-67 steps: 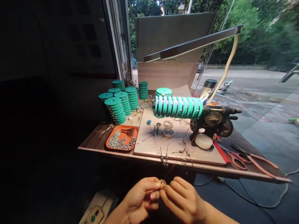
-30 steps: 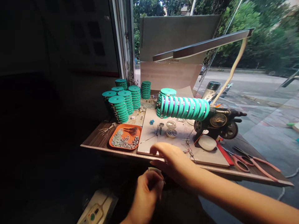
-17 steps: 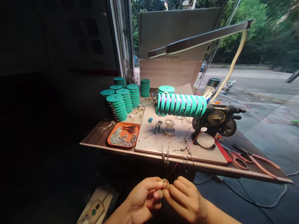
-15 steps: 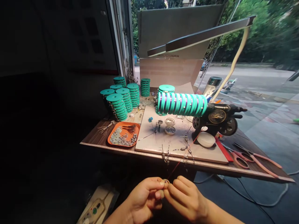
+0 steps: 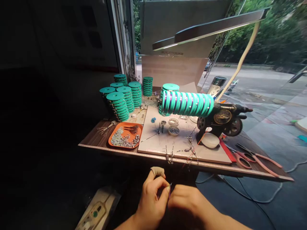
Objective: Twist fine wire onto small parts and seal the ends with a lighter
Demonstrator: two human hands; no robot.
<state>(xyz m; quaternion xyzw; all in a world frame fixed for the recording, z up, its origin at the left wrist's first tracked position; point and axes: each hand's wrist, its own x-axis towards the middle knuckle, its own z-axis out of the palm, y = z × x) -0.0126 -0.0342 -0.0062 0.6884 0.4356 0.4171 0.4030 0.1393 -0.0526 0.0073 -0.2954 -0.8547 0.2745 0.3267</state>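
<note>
My left hand [image 5: 153, 198] and my right hand [image 5: 188, 201] meet low in front of the table edge, fingers pinched together on a thin red line [image 5: 189, 158]. The line runs up across the board toward the black winding machine [image 5: 222, 119]. A row of teal spools [image 5: 187, 103] sits on that machine's shaft. My left index finger wears a beige cover [image 5: 157, 171]. What lies between my fingertips is too small to name beyond the line.
Stacks of teal spools [image 5: 121, 102] stand at the back left. An orange tray [image 5: 114, 144] holds small metal parts. Two little bowls [image 5: 173, 126] and several rigs lie on the pale board [image 5: 211, 155]. Pink-handled scissors [image 5: 251, 156] lie right. A power strip [image 5: 96, 214] lies below.
A second ago my right hand reached over the table edge, then came back to my left. Both hands have since sunk lower and closed tighter on the line.
</note>
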